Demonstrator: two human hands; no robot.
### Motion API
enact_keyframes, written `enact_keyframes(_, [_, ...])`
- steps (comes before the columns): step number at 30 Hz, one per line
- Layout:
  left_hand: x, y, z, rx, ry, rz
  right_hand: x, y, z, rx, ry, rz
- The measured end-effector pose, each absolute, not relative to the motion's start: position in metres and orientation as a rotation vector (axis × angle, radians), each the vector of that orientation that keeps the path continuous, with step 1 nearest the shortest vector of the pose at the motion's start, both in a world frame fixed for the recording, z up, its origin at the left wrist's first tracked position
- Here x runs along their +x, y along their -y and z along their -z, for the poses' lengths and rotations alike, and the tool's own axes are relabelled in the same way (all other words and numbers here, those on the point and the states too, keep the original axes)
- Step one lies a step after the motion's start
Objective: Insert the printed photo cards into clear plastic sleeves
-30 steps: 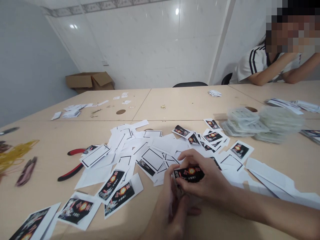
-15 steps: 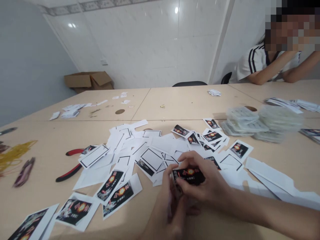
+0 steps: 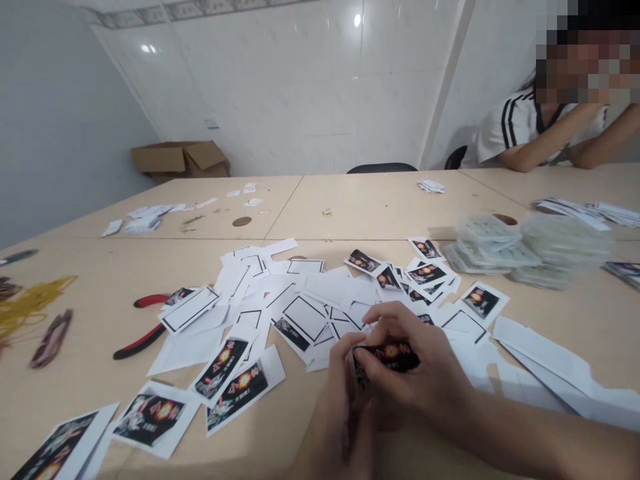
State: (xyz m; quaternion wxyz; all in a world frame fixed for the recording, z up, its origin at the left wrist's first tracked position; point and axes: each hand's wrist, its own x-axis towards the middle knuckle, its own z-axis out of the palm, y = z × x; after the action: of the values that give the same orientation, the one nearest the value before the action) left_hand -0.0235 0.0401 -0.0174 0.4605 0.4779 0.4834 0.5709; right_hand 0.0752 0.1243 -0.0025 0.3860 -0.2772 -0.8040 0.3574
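"Card (image 3: 387, 357) pinched, or only touched?"

"Pinched. The right hand (image 3: 425, 377) reaches in from the right with its fingers curled over the top, and the left hand (image 3: 337, 427) rises from below, its thumb against the card's left end. Both hands close on it above the near part of the table (image 3: 380, 207), a little right of centre."

"What lies closest?"

"White paper offcuts (image 3: 305, 318) with black-outlined boxes, heaped just ahead of the hands. Printed cards (image 3: 245, 383) with an orange burst on black lie loose toward the near left corner, and more cards (image 3: 425, 273) fan out ahead to the right."

"Any tools?"

"Pliers (image 3: 140, 341) with red-and-black handles, partly under the paper on the left, and tangled yellow rubber bands (image 3: 30, 307) nearer the left edge."

"And on the right?"

"Long white paper strips (image 3: 545, 360), then stacks of clear plastic trays (image 3: 485, 243), blurred."

"Far side?"

"A co-worker (image 3: 515, 127) in a white shirt with black stripes sits at the far right, forearms on the table. A cardboard box (image 3: 180, 159) stands by the back wall."
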Motion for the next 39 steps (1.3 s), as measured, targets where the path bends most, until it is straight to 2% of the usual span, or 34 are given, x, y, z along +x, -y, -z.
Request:
enact_keyframes(10, [-0.019, -0.037, 0.022, 1.144, -1.258, -1.442, 0.075, -0.121, 0.001, -0.614, 1.987, -0.872])
enact_keyframes(20, [-0.028, -0.035, 0.012, 1.403, -1.277, -1.287, 0.074, -0.121, 0.015, -0.575, 1.93, -0.858])
enact_keyframes(27, [-0.027, -0.035, 0.01, 1.471, -1.352, -1.419, 0.063, -0.122, 0.027, -0.523, 1.844, -0.857])
enact_keyframes(39, [-0.026, -0.048, 0.002, 1.335, -1.253, -1.577, 0.05, -0.112, 0.017, -0.629, 1.773, -0.744])
